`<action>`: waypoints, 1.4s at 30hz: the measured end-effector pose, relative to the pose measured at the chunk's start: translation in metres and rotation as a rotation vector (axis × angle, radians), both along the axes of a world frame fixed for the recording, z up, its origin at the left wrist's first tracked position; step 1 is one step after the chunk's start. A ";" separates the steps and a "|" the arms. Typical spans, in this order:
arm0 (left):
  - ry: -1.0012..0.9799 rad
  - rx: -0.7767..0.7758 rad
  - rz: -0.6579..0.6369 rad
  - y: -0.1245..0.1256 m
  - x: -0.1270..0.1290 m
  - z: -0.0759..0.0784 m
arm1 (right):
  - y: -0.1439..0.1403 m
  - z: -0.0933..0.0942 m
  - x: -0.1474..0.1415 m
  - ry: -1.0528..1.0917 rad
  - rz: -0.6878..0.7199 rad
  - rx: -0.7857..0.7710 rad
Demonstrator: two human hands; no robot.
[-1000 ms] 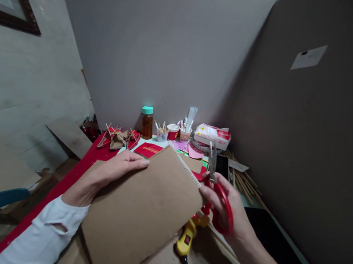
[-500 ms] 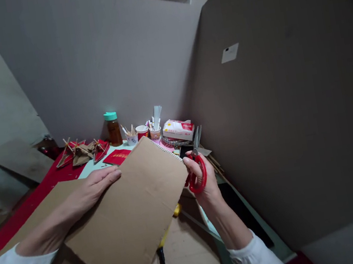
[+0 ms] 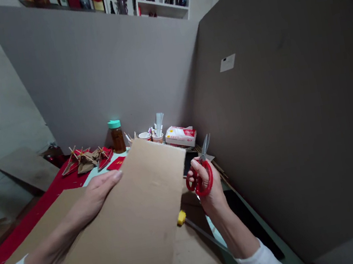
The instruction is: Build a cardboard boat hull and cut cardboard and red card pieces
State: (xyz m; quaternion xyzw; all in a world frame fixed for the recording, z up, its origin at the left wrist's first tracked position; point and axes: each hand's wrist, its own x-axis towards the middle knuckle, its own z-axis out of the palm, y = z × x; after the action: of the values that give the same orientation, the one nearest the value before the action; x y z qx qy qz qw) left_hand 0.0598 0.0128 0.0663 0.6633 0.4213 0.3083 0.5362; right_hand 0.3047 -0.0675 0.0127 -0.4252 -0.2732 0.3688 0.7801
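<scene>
My left hand (image 3: 97, 193) grips the left edge of a brown cardboard sheet (image 3: 139, 218) and holds it raised over the table. My right hand (image 3: 207, 187) holds red-handled scissors (image 3: 201, 170) just to the right of the sheet's edge, blades slightly apart and pointing up and away. The scissors stand apart from the cardboard.
More cardboard (image 3: 41, 229) lies flat underneath. At the back stand a green-capped jar (image 3: 117, 136), cups with sticks (image 3: 150, 135), a tissue pack (image 3: 181, 135) and small paper-and-stick models (image 3: 87, 159). A yellow glue gun (image 3: 181, 217) peeks out below the sheet. Grey partition boards (image 3: 289, 123) wall the right and back.
The cardboard sheet has tilted up toward me and hides more of the table. My right hand with the scissors has drifted slightly down and right, away from the sheet's edge.
</scene>
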 end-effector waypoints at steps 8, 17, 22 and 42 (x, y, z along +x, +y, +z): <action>-0.225 0.060 0.452 0.016 -0.013 0.005 | -0.009 0.005 -0.032 -0.116 0.256 -0.067; -0.249 0.191 0.613 0.016 -0.017 0.005 | -0.020 -0.004 -0.040 -0.623 0.408 -0.133; -0.321 0.195 0.618 0.016 -0.022 0.004 | -0.021 -0.007 -0.037 -0.729 0.465 -0.094; -0.399 0.287 0.725 0.021 -0.022 -0.002 | -0.031 0.004 -0.043 -0.896 0.330 -0.184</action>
State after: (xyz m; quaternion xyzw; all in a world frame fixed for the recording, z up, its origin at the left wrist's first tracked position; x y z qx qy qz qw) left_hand 0.0376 0.0341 0.0648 0.4677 0.4679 0.6541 0.3666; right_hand 0.2616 -0.0982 0.0167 -0.5603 -0.6123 0.2908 0.4761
